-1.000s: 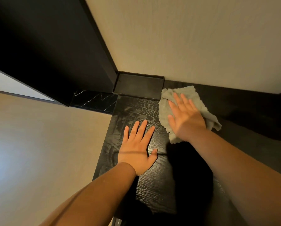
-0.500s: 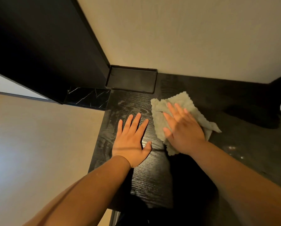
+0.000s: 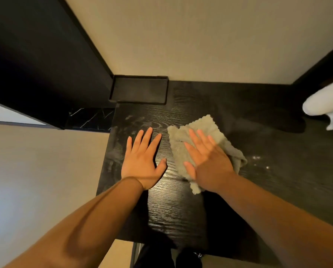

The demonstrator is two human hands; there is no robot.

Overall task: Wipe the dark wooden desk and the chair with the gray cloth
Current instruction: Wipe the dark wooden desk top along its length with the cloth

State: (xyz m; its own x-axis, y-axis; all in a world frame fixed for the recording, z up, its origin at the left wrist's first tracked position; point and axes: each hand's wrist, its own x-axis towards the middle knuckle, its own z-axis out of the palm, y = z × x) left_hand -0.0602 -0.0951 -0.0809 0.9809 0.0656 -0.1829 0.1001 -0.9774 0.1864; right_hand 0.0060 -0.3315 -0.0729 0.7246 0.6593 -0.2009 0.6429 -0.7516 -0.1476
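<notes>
The dark wooden desk fills the middle of the view, its grain glossy under the light. A crumpled gray cloth lies on it right of centre. My right hand presses flat on the cloth with straight fingers spread. My left hand rests palm down on the bare desk just left of the cloth, fingers straight. A few pale specks show on the desk to the right of the cloth. No chair is in view.
A shallow black tray sits in the desk's back left corner against the beige wall. A dark panel rises on the left, with a black marbled ledge below it. A white object juts in at right. My shoes show below.
My right hand has dragged the cloth from the back near the tray toward me and slightly right. My left hand stays flat on the desk. The white object has come into view.
</notes>
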